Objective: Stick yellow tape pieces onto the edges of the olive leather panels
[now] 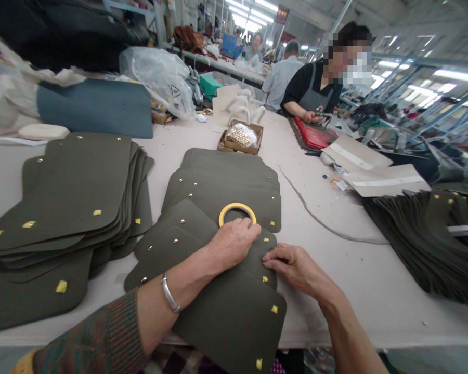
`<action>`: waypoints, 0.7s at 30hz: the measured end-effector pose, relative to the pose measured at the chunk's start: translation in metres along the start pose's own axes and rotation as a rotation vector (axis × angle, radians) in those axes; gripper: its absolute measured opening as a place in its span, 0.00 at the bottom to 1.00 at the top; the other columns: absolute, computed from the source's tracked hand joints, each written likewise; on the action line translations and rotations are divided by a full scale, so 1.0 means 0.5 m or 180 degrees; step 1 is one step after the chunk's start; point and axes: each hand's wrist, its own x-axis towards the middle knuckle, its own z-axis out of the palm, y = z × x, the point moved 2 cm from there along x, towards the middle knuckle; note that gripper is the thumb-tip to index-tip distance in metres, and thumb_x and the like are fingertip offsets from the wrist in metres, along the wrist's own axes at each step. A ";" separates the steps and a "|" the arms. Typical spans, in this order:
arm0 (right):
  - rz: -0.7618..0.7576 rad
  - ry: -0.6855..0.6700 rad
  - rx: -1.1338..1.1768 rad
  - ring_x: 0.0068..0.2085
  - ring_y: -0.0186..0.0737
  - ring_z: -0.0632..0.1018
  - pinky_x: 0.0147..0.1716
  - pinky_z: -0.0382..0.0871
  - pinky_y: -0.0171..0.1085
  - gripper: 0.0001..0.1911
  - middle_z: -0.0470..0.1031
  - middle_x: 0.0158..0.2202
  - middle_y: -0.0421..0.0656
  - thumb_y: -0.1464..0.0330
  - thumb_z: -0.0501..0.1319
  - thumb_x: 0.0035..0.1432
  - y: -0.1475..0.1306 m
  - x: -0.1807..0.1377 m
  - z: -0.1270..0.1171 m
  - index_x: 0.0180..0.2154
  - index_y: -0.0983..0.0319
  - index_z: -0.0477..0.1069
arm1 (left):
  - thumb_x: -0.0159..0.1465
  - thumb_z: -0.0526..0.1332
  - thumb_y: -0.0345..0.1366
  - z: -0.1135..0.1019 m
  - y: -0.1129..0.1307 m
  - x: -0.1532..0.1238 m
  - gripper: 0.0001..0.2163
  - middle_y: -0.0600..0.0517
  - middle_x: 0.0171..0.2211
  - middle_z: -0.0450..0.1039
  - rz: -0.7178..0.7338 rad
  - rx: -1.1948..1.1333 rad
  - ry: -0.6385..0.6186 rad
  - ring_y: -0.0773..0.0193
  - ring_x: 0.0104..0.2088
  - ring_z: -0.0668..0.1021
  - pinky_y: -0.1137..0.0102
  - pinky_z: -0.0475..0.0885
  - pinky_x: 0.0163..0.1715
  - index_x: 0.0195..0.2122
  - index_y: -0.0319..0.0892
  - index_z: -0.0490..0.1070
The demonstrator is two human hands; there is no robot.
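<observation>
A fanned row of dark olive leather panels (226,192) with small gold studs and yellow tabs lies in front of me on the white table (351,275). My left hand (232,244) rests on the panels, fingers curled onto a yellow tape roll (237,211). A silver bangle sits on that wrist. My right hand (296,267) lies flat beside it, fingertips pressing the edge of a panel (234,317) near a yellow tab. The nearest panel overhangs the table's front edge.
A second stack of olive panels (70,202) lies at left, another pile (432,239) at right. A cardboard box of gold hardware (242,137) stands behind. A co-worker (315,88) in black works over a red piece (314,136) at far right. Plastic bags (159,78) and grey material are at the back.
</observation>
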 end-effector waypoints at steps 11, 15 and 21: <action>0.0692 0.2242 0.0024 0.37 0.43 0.79 0.39 0.72 0.43 0.23 0.79 0.39 0.48 0.59 0.58 0.55 0.094 0.087 -0.043 0.51 0.62 0.69 | 0.69 0.47 0.33 -0.024 0.002 -0.004 0.08 0.50 0.35 0.68 0.0081 -0.0075 0.0200 0.63 0.36 0.72 0.69 0.70 0.38 0.38 0.42 0.65; 0.0790 0.2207 0.0294 0.31 0.41 0.79 0.35 0.71 0.40 0.23 0.78 0.30 0.43 0.59 0.59 0.53 0.102 0.098 -0.040 0.49 0.64 0.69 | 0.69 0.48 0.33 -0.029 -0.001 -0.006 0.08 0.50 0.36 0.68 0.0104 -0.0178 0.0227 0.62 0.37 0.72 0.68 0.70 0.38 0.39 0.42 0.65; 0.0696 0.1630 0.0340 0.29 0.39 0.76 0.30 0.68 0.37 0.17 0.75 0.26 0.39 0.62 0.59 0.53 0.080 0.051 -0.013 0.43 0.63 0.74 | 0.69 0.49 0.33 -0.036 -0.007 -0.010 0.08 0.51 0.36 0.69 0.0125 -0.0411 0.0387 0.64 0.37 0.73 0.70 0.70 0.38 0.39 0.42 0.66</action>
